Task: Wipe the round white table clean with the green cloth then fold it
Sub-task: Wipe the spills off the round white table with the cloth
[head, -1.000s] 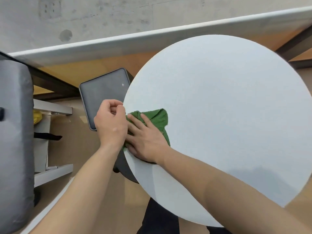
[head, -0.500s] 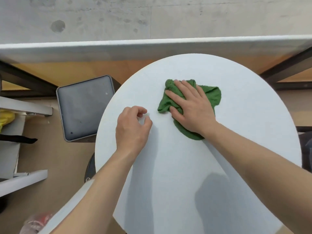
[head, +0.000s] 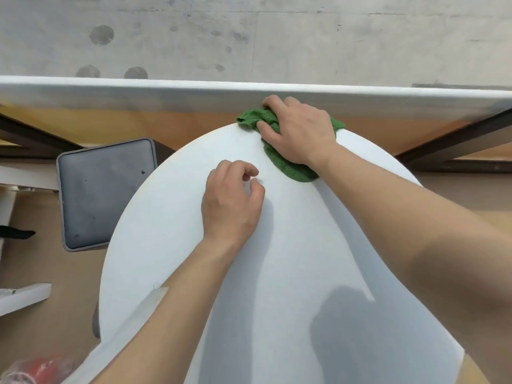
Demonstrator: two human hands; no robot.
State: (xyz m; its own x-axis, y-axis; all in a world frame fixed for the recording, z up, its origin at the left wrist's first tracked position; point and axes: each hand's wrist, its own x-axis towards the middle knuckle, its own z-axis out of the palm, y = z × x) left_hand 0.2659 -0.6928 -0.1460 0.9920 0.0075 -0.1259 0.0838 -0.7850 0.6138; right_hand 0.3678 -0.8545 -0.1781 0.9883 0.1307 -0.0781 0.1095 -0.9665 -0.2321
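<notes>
Right hand [head: 297,131] pressed flat on cloth [head: 291,167] at table [head: 277,273] rim, 12 o'clock, part overhanging. Left hand [head: 231,200] loosely curled, empty, braced mid-table. Risk: overshoot would drag cloth off edge; fold not started.

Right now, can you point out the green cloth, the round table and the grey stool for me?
green cloth [head: 291,166]: head view, on the lower fold below the hand.
round table [head: 171,217]: head view, on the bare white top, left side.
grey stool [head: 105,195]: head view, on the middle of the seat.
</notes>
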